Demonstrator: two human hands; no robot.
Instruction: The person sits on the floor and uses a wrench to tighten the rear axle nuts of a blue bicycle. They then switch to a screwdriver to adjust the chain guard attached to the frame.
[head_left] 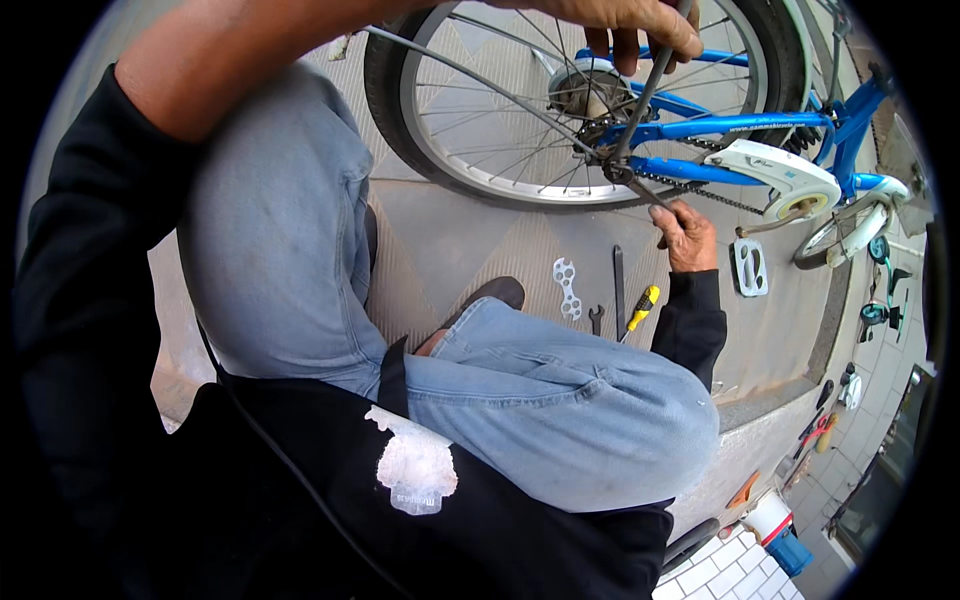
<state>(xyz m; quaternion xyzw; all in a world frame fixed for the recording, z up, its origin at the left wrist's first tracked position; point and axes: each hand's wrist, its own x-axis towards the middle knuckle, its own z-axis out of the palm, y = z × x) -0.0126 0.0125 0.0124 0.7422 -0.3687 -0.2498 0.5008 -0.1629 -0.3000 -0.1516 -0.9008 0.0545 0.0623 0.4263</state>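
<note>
While the left hand is closed around the grey stay above the hub, a wrench is gripped by the right hand below it.

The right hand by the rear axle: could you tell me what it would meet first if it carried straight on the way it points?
The right hand points up toward the bicycle. It would most likely meet the chain and blue chainstay just above it first, though depth is hard to judge in this fisheye view.
</note>
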